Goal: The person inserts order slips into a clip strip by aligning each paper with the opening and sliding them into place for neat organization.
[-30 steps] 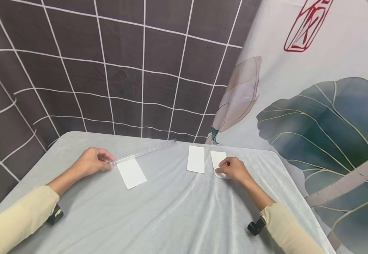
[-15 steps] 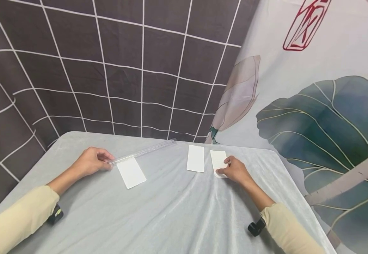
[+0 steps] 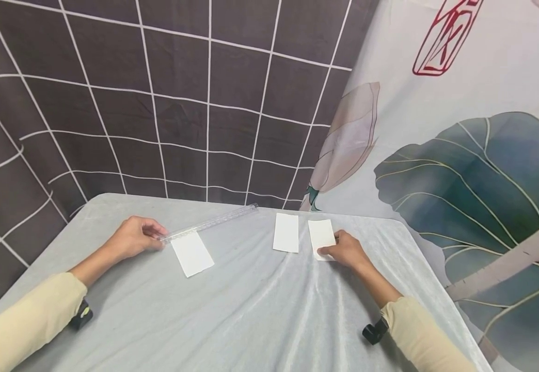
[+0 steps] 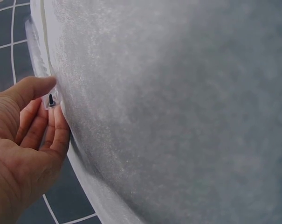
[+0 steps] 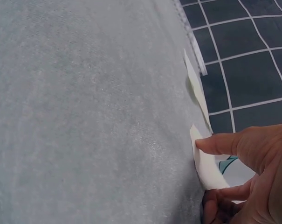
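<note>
In the head view my left hand (image 3: pixel 135 237) pinches the near end of a clear plastic ruler (image 3: pixel 213 222), which slants away to the right across the top of a white paper slip (image 3: pixel 193 254). The left wrist view shows thumb and fingers at that end of the ruler (image 4: pixel 48 95), by a small dark mark. At the right, my right hand (image 3: pixel 346 249) holds another white paper slip (image 3: pixel 321 233), thumb on its lower part and fingers at its right edge. In the right wrist view this paper slip (image 5: pixel 205 163) bows slightly between thumb and fingers.
A third white paper slip (image 3: pixel 286 232) lies just left of the one in my right hand. A wrinkled pale grey cloth (image 3: pixel 251 310) covers the table. Behind it hang a dark grid-patterned curtain (image 3: pixel 176 124) and a white leaf-print curtain (image 3: pixel 404 103).
My right hand's fingers have shifted from on top of the right paper slip to its right edge, uncovering more of it. The left hand and ruler stay put.
</note>
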`<state>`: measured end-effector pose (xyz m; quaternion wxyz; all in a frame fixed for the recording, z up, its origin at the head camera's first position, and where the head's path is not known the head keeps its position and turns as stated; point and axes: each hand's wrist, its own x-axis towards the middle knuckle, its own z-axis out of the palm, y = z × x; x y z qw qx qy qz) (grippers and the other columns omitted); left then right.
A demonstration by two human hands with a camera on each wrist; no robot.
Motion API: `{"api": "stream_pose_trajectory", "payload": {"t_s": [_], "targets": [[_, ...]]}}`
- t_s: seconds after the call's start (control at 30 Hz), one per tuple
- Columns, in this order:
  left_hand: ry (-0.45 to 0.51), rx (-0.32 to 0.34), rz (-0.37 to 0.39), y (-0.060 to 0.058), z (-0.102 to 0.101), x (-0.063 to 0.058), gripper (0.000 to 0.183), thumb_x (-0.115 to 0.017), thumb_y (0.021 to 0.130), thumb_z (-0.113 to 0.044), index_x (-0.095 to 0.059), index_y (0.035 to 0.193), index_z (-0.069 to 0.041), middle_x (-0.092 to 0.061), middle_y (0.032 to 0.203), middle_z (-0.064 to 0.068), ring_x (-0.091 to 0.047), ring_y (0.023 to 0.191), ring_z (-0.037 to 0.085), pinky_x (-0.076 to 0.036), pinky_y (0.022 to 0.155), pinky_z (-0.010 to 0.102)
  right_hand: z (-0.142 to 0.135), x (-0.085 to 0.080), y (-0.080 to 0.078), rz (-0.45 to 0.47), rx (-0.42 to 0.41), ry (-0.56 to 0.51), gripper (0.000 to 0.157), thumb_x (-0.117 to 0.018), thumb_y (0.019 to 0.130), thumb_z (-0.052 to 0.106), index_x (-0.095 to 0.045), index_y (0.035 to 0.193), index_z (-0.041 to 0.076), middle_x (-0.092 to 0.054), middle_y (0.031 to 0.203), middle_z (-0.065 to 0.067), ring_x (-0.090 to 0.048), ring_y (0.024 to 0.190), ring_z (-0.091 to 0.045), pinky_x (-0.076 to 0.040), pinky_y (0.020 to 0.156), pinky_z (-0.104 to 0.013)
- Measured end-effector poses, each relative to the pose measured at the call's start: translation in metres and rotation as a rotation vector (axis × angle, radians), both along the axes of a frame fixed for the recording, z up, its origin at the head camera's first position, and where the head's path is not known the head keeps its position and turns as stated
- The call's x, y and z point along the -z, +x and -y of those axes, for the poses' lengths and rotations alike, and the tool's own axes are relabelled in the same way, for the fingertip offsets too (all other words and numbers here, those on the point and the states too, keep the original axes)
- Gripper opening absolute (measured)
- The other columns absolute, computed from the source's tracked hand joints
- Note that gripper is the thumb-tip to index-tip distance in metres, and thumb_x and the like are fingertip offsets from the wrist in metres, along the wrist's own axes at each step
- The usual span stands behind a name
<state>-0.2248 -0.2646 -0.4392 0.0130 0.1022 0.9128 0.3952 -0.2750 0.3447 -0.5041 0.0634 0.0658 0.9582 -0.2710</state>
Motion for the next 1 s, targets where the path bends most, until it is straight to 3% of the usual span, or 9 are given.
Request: {"api": "stream_pose_trajectory", "payload": {"t_s": [0.1, 0.23, 0.33, 0.47, 0.6, 0.7, 0.87, 0.93, 1.0], "targets": [[0.002, 0.000, -0.001, 0.001, -0.001, -0.001, 0.032, -0.094, 0.076, -0.002, -0.084, 0.105, 0.004, -0.085, 0.099, 0.015, -0.071, 0.091, 0.013, -0.055, 0.075, 0.019, -0.001, 0.001, 0.000, 0.013, 0.005, -0.024, 0.084, -0.095, 0.082, 0.049, -0.063, 0.141, -0.002, -0.075, 0.136, -0.027, -0.072, 0.112, -0.037, -0.057, 0.088, -0.043], [0.004, 0.000, -0.005, 0.000, -0.002, -0.001, 0.032, -0.094, 0.076, -0.002, -0.084, 0.105, 0.004, -0.084, 0.099, 0.015, -0.071, 0.090, 0.012, -0.054, 0.075, 0.019, 0.001, -0.006, 0.004, -0.005, -0.014, -0.034, 0.072, -0.091, 0.088, 0.041, -0.064, 0.139, -0.002, -0.077, 0.129, -0.026, -0.073, 0.108, -0.037, -0.059, 0.086, -0.047], [0.006, -0.004, -0.004, 0.000, -0.002, 0.000, 0.032, -0.094, 0.076, -0.002, -0.084, 0.106, 0.004, -0.084, 0.097, 0.014, -0.069, 0.088, 0.010, -0.054, 0.074, 0.019, 0.011, -0.024, 0.015, -0.041, -0.026, -0.037, 0.055, -0.085, 0.092, 0.031, -0.069, 0.132, -0.003, -0.080, 0.117, -0.024, -0.074, 0.099, -0.036, -0.060, 0.081, -0.044], [0.003, -0.010, 0.001, 0.001, -0.002, 0.001, 0.032, -0.093, 0.076, -0.002, -0.084, 0.106, 0.004, -0.084, 0.093, 0.010, -0.068, 0.085, 0.008, -0.053, 0.072, 0.019, 0.029, -0.061, 0.039, -0.072, -0.031, -0.101, 0.039, -0.079, 0.093, 0.017, -0.072, 0.121, -0.009, -0.079, 0.106, -0.026, -0.075, 0.090, -0.034, -0.061, 0.071, -0.036], [-0.002, -0.011, -0.001, 0.001, -0.002, 0.001, 0.031, -0.093, 0.077, -0.002, -0.084, 0.106, 0.003, -0.083, 0.094, 0.010, -0.068, 0.086, 0.010, -0.053, 0.073, 0.020, 0.039, -0.082, 0.053, -0.085, 0.006, -0.158, 0.037, -0.080, 0.092, 0.011, -0.072, 0.120, -0.012, -0.077, 0.106, -0.027, -0.075, 0.091, -0.033, -0.063, 0.069, -0.032], [-0.004, -0.008, -0.006, 0.001, -0.003, 0.000, 0.031, -0.093, 0.077, -0.003, -0.084, 0.106, 0.003, -0.084, 0.096, 0.012, -0.069, 0.088, 0.012, -0.054, 0.074, 0.020, 0.035, -0.081, 0.051, -0.095, 0.024, -0.141, 0.040, -0.082, 0.090, 0.012, -0.073, 0.121, -0.012, -0.078, 0.108, -0.027, -0.075, 0.093, -0.034, -0.061, 0.072, -0.033], [-0.007, 0.000, -0.008, 0.001, -0.003, -0.002, 0.031, -0.093, 0.077, -0.003, -0.084, 0.106, 0.003, -0.084, 0.099, 0.015, -0.071, 0.092, 0.015, -0.054, 0.075, 0.020, 0.000, -0.038, 0.016, -0.117, 0.039, -0.110, 0.049, -0.092, 0.080, 0.024, -0.077, 0.120, 0.000, -0.082, 0.099, -0.014, -0.074, 0.087, -0.026, -0.057, 0.074, -0.034], [-0.007, 0.000, -0.009, 0.002, -0.002, -0.001, 0.031, -0.093, 0.077, -0.003, -0.084, 0.106, 0.003, -0.084, 0.100, 0.015, -0.072, 0.093, 0.016, -0.055, 0.076, 0.020, -0.011, -0.027, 0.009, -0.129, 0.028, -0.130, 0.053, -0.097, 0.079, 0.030, -0.078, 0.122, 0.005, -0.083, 0.099, -0.012, -0.076, 0.088, -0.024, -0.057, 0.074, -0.034], [-0.003, -0.002, -0.011, 0.003, -0.001, 0.000, 0.030, -0.093, 0.077, -0.003, -0.084, 0.106, 0.003, -0.084, 0.101, 0.015, -0.072, 0.094, 0.017, -0.055, 0.076, 0.020, -0.004, -0.040, 0.015, -0.111, 0.021, -0.146, 0.057, -0.097, 0.082, 0.027, -0.075, 0.127, 0.001, -0.083, 0.106, -0.020, -0.078, 0.094, -0.030, -0.059, 0.076, -0.036]]}}
